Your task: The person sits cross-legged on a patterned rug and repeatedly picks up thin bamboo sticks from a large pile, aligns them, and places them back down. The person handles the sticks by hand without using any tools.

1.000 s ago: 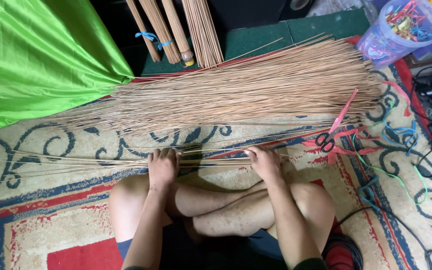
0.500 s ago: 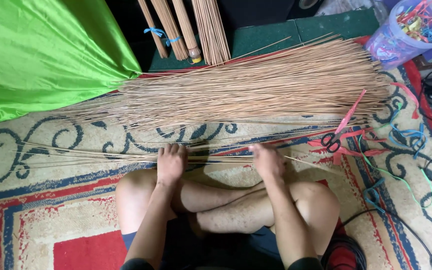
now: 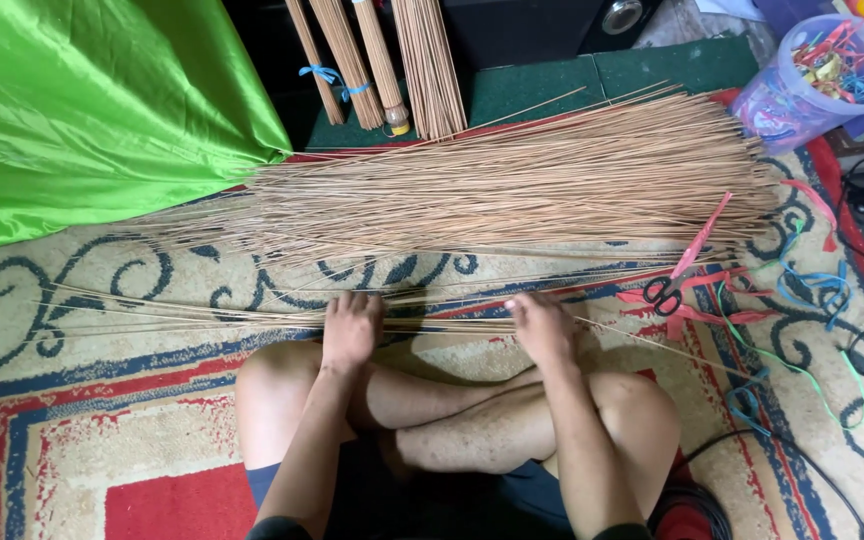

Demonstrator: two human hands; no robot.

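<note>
Thin sticks [image 3: 512, 190]: pale tan. Cloth [image 3: 82, 110], well left of the hands: bright green. Carpet [image 3: 82, 420]: cream with dark blue scrolls, red and blue borders. Scissors [image 3: 664, 292]: black handles.

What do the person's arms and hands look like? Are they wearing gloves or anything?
No gloves. The left hand and right hand are bare, with no rings, watch or bracelets showing. The forearms are bare too, with no sleeves covering them. Right at the bottom edge of the picture, a bit of dark cloth shows near each elbow; it may be a sleeve, but too little shows to tell.
</note>
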